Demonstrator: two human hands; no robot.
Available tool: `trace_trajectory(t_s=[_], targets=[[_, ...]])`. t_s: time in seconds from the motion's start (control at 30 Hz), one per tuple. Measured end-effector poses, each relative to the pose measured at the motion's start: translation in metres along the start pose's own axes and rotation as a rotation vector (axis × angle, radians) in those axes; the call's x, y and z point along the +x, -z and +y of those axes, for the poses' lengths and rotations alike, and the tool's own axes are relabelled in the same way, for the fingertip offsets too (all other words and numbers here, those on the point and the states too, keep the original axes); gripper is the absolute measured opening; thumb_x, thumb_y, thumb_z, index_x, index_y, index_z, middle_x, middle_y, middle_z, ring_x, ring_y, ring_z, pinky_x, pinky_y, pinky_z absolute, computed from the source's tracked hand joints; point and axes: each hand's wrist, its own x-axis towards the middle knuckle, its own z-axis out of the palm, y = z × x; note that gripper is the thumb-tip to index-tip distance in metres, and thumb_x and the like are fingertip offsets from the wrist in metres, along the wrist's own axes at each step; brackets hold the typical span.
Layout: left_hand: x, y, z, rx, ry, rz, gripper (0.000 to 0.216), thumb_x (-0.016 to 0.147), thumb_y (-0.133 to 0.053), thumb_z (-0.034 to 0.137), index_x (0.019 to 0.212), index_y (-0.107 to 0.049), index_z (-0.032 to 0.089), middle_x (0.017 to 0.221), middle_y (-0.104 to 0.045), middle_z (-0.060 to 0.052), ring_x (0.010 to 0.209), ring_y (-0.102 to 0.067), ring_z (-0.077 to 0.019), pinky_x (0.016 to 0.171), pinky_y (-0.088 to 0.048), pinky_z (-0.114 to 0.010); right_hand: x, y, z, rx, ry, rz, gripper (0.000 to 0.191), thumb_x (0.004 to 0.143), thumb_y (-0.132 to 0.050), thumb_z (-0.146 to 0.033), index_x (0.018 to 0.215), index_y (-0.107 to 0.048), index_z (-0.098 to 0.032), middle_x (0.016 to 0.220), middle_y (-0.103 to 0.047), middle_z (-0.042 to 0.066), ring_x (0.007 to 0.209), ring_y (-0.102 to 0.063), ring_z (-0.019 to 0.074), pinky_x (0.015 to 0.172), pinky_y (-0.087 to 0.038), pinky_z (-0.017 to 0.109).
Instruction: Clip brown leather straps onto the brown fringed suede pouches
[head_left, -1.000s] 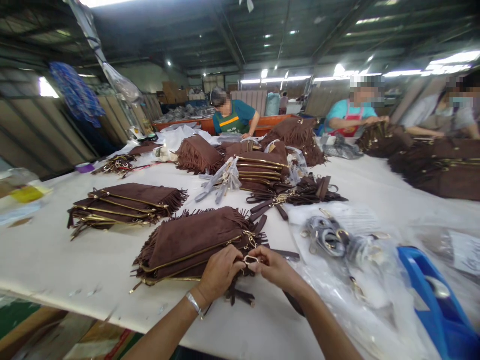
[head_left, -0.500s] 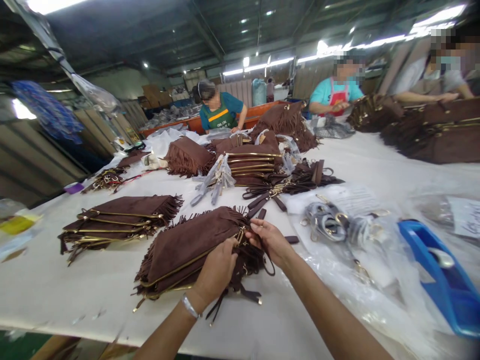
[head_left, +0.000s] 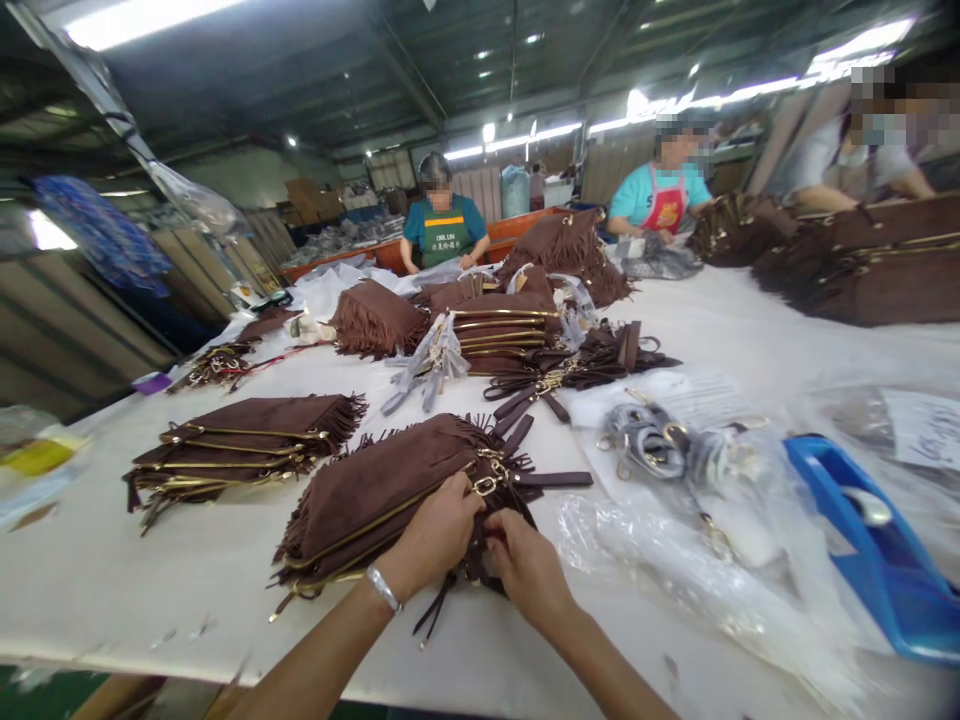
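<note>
A stack of dark brown fringed bags (head_left: 375,490) with gold zips lies in front of me. My left hand (head_left: 439,530), with a silver bracelet at the wrist, is closed at the right-hand corner of the top bag, beside a gold clasp (head_left: 487,484). Just right of it, my right hand (head_left: 529,570) pinches a dark brown strap low at the bag's end; its fingertips are partly hidden. More brown wrist straps (head_left: 551,480) stick out beyond the clasp. Thin tassels with gold tips (head_left: 435,610) hang below my left hand on the tabletop.
Another bag stack (head_left: 247,430) lies to the left. Further back are more fringed bags (head_left: 506,335) and a pile of straps (head_left: 577,370). Plastic-wrapped grey straps (head_left: 645,440) and a blue tape dispenser (head_left: 870,540) lie at right. Co-workers (head_left: 446,225) work across the table.
My right hand has moved down and toward me, from the straps at the corner to the bag's lower end, its fingers now curled in. The gold clasp has come into view.
</note>
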Motion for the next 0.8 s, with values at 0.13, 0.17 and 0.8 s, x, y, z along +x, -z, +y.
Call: trace_trajectory(t_s=[0.13, 0.17, 0.8], targets=[[-0.005, 0.005, 0.01, 0.025, -0.02, -0.026, 0.022, 0.081, -0.05, 0.008, 0.096, -0.061, 0.019, 0.106, -0.053, -0.008, 0.103, -0.052, -0.023, 0.092, -0.046, -0.038, 0.005, -0.006, 0.002, -0.125, 0.048, 0.012, 0.032, 0.087, -0.047, -0.007, 0.116, -0.052, -0.019, 0.111, -0.064, 0.008, 0.098, -0.064, 0.0203, 0.081, -0.047, 0.029], [-0.006, 0.006, 0.011, 0.03, -0.013, -0.038, 0.02, 0.079, -0.054, 0.01, 0.095, -0.06, 0.019, 0.108, -0.053, -0.008, 0.105, -0.051, -0.024, 0.094, -0.047, -0.039, 0.006, -0.007, 0.003, -0.178, 0.07, 0.008, 0.029, 0.088, -0.046, -0.006, 0.112, -0.054, -0.019, 0.107, -0.065, 0.008, 0.095, -0.065, 0.0199, 0.078, -0.047, 0.028], [-0.008, -0.039, 0.0, 0.255, -0.098, 0.255, 0.026, 0.079, -0.05, 0.006, 0.097, -0.064, 0.017, 0.103, -0.064, -0.011, 0.1, -0.058, -0.0266, 0.095, -0.051, -0.043, 0.075, 0.055, 0.023, -0.326, 0.325, -0.027, 0.017, 0.097, -0.045, -0.023, 0.093, -0.061, -0.023, 0.08, -0.07, -0.001, 0.067, -0.064, 0.0144, 0.058, -0.039, 0.023]])
